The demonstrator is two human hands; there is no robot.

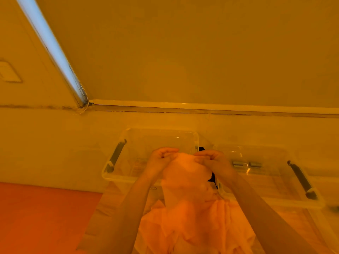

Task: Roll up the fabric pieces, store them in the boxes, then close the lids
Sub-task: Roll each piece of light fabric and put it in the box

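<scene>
Both hands [162, 158] [213, 160] pinch fabric [185, 173] above clear boxes [128, 143].

wall: a plain surface [201, 52] fills the upper part of the view, washed in orange-yellow light.
light strip: a pale blue bar [51, 46] runs diagonally from the top left down to the corner.
bead chain: a thin cord [85, 105] hangs beside the strip's lower end.
ledge: a white rail [201, 105] runs along the wall's foot.
wall plate: a pale rectangle [8, 72] at far left.
red mat: a flat sheet [42, 217] at lower left.
</scene>
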